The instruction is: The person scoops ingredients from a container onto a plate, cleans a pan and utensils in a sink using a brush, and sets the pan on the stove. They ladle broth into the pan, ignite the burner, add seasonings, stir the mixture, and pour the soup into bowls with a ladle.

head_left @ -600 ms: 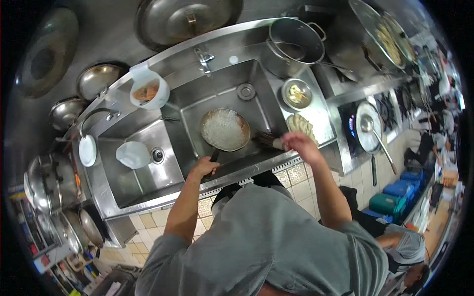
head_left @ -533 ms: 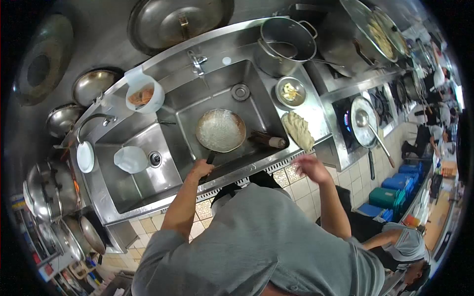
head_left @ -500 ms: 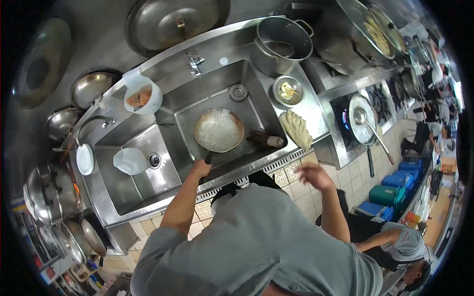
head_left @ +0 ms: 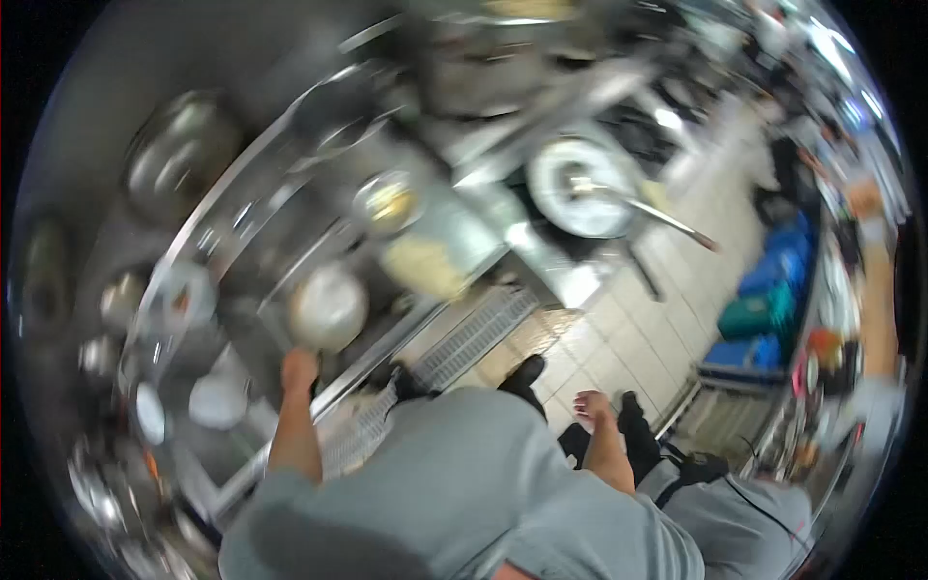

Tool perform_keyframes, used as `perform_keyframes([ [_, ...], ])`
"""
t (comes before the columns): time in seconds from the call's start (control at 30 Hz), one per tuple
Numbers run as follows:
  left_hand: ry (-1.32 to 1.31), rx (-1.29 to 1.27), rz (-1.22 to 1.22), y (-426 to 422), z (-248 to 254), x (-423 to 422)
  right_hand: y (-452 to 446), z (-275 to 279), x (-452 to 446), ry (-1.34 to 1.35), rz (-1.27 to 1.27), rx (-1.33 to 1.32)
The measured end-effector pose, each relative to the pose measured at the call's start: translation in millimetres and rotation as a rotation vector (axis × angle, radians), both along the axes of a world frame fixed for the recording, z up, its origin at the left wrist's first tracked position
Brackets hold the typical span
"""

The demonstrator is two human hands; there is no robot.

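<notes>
Blur covers much of the view. My left hand (head_left: 300, 367) is closed around the handle of a frying pan (head_left: 331, 307), whose inside looks whitish and wet. The pan is over the sink basin; whether it touches the bottom, I cannot tell. My right hand (head_left: 594, 406) hangs over the floor at my right side, empty, with its fingers loosely apart. On the steel counter past the pan lies a crumpled pale cloth (head_left: 423, 266), and behind it stands a metal bowl (head_left: 387, 203) with yellowish pieces inside.
To the right, a wide pan (head_left: 580, 188) with a ladle (head_left: 667, 220) in it sits on the stove. A white plastic jug (head_left: 217, 399) is in the left basin. A co-worker (head_left: 735, 507) is close on my right, near blue bins (head_left: 773, 261) and a green bin (head_left: 754, 317).
My view has swung to the right, so the sink and counter have shifted left and blurred. My left hand still grips the pan. My right hand has dropped lower.
</notes>
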State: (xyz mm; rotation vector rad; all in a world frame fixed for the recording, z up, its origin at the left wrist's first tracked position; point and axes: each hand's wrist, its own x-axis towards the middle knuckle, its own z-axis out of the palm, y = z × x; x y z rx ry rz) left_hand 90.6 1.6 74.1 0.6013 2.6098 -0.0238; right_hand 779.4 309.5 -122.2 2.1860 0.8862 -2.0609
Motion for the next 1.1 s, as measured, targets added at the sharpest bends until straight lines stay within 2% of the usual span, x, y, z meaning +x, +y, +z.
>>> perform_keyframes([
  [0.03,0.158,0.253,-0.232,29.1,24.2,21.5,9.3,-32.1,33.6,0.030,0.048,-0.008],
  [0.07,0.184,0.489,0.006,49.8,-1.6,21.6,16.8,-10.4,37.1,-0.102,0.187,0.089],
  [0.1,0.272,0.714,-0.028,91.2,3.7,40.9,33.3,15.3,33.2,-0.259,0.314,0.159],
  [0.17,0.245,0.970,-0.083,191.3,23.8,98.1,66.8,34.3,67.0,-0.482,0.273,0.153],
  [0.2,0.164,1.009,-0.202,249.5,50.2,139.2,85.9,44.8,89.3,-0.495,0.158,0.166],
  [0.27,-0.020,1.106,-0.426,335.8,93.6,226.7,123.1,50.1,131.5,-0.494,0.336,0.255],
  [0.3,-0.124,1.164,-0.532,381.6,109.9,274.4,148.1,44.6,152.5,-0.498,0.277,0.265],
  [0.37,-0.238,1.230,-0.730,453.0,135.8,349.3,194.3,42.0,189.4,-0.673,0.605,0.768],
  [0.43,-0.363,1.205,-0.879,508.3,156.5,406.3,239.8,155.5,184.9,-0.576,0.175,0.693],
  [0.5,-0.310,1.251,-1.129,562.5,165.2,437.9,289.2,176.8,197.9,-0.692,0.014,1.050],
  [0.53,-0.533,1.242,-0.999,587.3,178.2,460.7,315.9,197.1,206.3,-0.684,-0.093,1.136],
  [0.57,-0.569,1.275,-1.012,618.2,177.9,474.7,338.1,218.3,217.1,-0.672,-0.195,1.217],
  [0.6,-0.510,1.262,-1.026,648.8,173.9,483.0,355.2,242.3,231.0,-0.714,-0.212,1.225],
  [0.67,-0.457,1.257,-1.012,703.0,176.4,511.4,378.7,274.9,258.3,-0.638,-0.080,1.089],
  [0.7,-0.458,1.263,-0.990,727.6,181.0,528.0,387.6,264.4,281.3,-0.659,-0.086,1.075],
  [0.77,-0.417,1.333,-1.072,777.3,180.5,555.0,397.5,213.4,329.2,-0.697,0.051,1.358],
  [0.83,-0.477,1.249,-0.974,832.0,179.8,588.8,388.4,155.1,389.6,-0.725,0.206,0.841],
  [0.87,-0.518,1.244,-0.974,863.2,168.0,604.9,372.0,137.5,414.5,-0.768,0.175,0.608],
  [0.9,-0.543,1.250,-0.969,888.0,169.3,631.1,350.6,63.4,469.6,-0.744,0.741,0.417],
  [0.93,-0.564,1.229,-1.027,914.8,174.8,654.3,331.8,92.7,481.8,-0.467,0.745,0.054],
  [0.97,-0.579,1.213,-1.090,944.4,181.7,679.0,274.0,2.6,507.5,-0.504,-0.174,0.085],
  [1.0,-0.593,1.179,-1.143,973.8,189.5,706.3,249.4,111.3,479.1,-0.675,-0.144,0.124],
  [1.03,-0.594,1.184,-1.162,1004.1,199.3,736.8,199.4,17.9,521.7,-0.632,0.088,0.193],
  [1.07,-0.618,1.231,-1.280,1034.7,211.3,768.9,211.9,118.4,495.9,-0.529,-0.241,-0.071],
  [1.1,-0.641,1.276,-1.400,1065.7,222.4,801.8,184.1,98.7,492.1,-0.707,-0.276,0.138],
])
